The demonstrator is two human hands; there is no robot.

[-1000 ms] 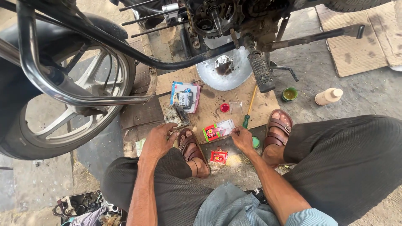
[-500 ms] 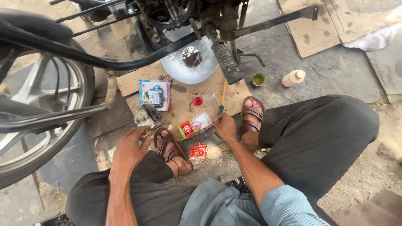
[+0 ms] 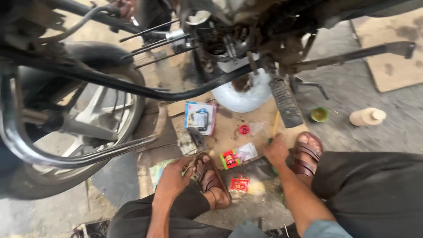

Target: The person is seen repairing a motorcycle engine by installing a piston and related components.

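**Hands down among the small parts under the motorcycle**

Since half a second ago the right hand (image 3: 276,150) has shifted from beside the red-and-green packet (image 3: 238,155) to the lower end of the yellow-handled screwdriver (image 3: 275,125), while the left hand (image 3: 174,178) stays low by the left sandal (image 3: 212,180). Right fingers are curled over the tool's near end, apparently gripping it, though motion blur hides the fingertips. Left fingers are bent toward something small at the sandal's toe; whether they are pinching it I cannot tell.

Judging from this, the step in hand is picking up a tool. Lifting it calls for a firm hold and a clean draw toward the body.

Room is tight. Just beyond the right fingers hangs the black footpeg (image 3: 285,102); the white round cover (image 3: 244,94) sits further out, left of it. A red cap (image 3: 243,129) lies to their left, and the right sandal (image 3: 307,154) sits just beside them on the right. Above the left fingers curves the chrome guard bar (image 3: 88,154).
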